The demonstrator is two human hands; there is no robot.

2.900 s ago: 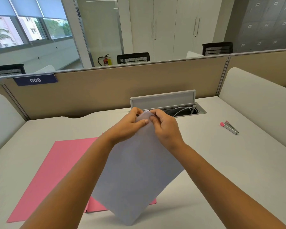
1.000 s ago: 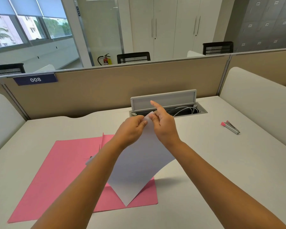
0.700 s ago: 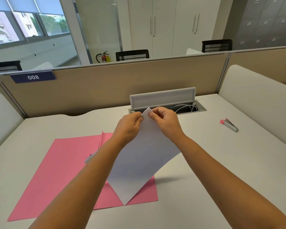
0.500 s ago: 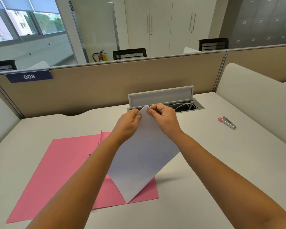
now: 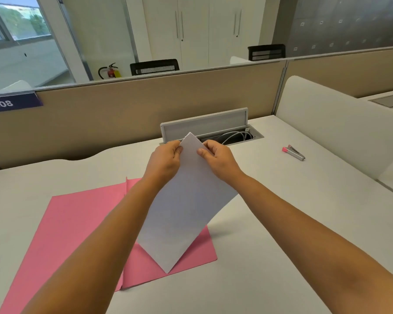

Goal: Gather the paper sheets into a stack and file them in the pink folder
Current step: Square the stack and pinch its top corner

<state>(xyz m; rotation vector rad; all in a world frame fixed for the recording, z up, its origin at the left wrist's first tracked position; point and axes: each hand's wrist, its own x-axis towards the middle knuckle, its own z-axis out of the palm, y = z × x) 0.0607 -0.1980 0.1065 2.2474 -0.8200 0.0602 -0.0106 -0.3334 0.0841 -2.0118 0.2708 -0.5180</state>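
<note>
— Pink card lay opened flat at your left, didn't it?

— It did. The pink folder (image 5: 73, 214) was spread open on the white desk (image 5: 281, 223), its centre crease running away from you, and your left forearm crossed above it. Its right leaf reached under the lower corner of the paper.

— And where did you have the paper sheets?

— You held the paper sheets (image 5: 186, 200) up off the desk, turned corner-up like a diamond. The bottom corner hung over the folder's right leaf; whether it touched the card I could not tell. The top corner stood in front of the raised grey lid of the cable box (image 5: 204, 125).

— How were your fingers?

— Your left hand (image 5: 163, 162) pinched the upper left edge just below the top corner, thumb and fingertips closed on the paper. Your right hand (image 5: 218, 159) pinched the upper right edge opposite, thumb on the face turned to you, the other fingers curled behind. Both hands were clamped on the same stack, close together and not touching each other.

— Anything further right?

— You had a small stapler (image 5: 293, 152) with a pink end lying on the desk well apart from your right hand, near the white side panel (image 5: 327, 132).
</note>
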